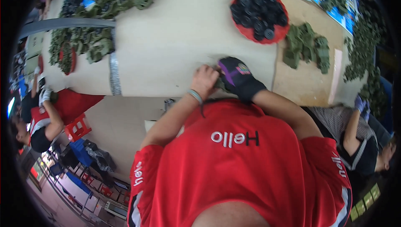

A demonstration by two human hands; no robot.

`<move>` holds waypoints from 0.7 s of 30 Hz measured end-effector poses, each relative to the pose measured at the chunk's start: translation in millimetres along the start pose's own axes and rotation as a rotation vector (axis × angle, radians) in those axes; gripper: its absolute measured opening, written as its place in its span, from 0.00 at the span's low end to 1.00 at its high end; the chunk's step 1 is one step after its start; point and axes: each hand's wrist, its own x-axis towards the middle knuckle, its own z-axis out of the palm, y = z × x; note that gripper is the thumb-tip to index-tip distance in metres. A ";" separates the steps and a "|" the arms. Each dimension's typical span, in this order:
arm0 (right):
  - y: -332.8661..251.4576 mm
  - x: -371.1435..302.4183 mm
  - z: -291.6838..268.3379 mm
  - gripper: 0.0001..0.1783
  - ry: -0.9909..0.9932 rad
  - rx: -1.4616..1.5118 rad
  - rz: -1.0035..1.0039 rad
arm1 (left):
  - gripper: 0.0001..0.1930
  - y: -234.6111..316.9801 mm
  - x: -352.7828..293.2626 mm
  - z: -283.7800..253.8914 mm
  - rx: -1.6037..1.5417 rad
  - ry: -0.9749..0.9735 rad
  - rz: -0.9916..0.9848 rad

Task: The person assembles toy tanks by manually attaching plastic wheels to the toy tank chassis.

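Just inside the near edge of the table (167,39), a small green piece (220,85) sits between the two hands, close against the body, which probably lets both forearms stay low and the eyes look straight down on it. The bare fingers of the left hand (204,81) are curled with their tips gripping the piece from its left side, bare skin perhaps giving the finer feel. The gloved right hand (237,76) covers the other side with its back turned up, so I cannot tell how its fingers close beneath. Farther in, toward the far edge and right of the hands, a red bowl (268,41) holds a heap of round black parts (255,12); its raised rim likely keeps such loose rounds from rolling away. Nearer the right edge, on a brown board (288,83), a few green pieces (305,45) lie spread out, seemingly for easy picking up, whereas the larger green pile (98,47) near the far left corner leaves the near edge free for both wrists
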 end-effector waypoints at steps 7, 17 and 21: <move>9.2 10.8 -3.9 0.14 -0.228 -0.185 -0.182 | 0.36 4.2 6.4 6.1 -0.006 0.085 0.079; 11.0 28.1 -7.5 0.17 -0.308 -0.098 -0.182 | 0.36 -1.8 8.1 8.3 -0.011 0.081 0.074; 8.7 21.6 -5.8 0.16 -0.184 -0.051 -0.092 | 0.36 0.2 2.5 6.5 -0.067 0.048 0.057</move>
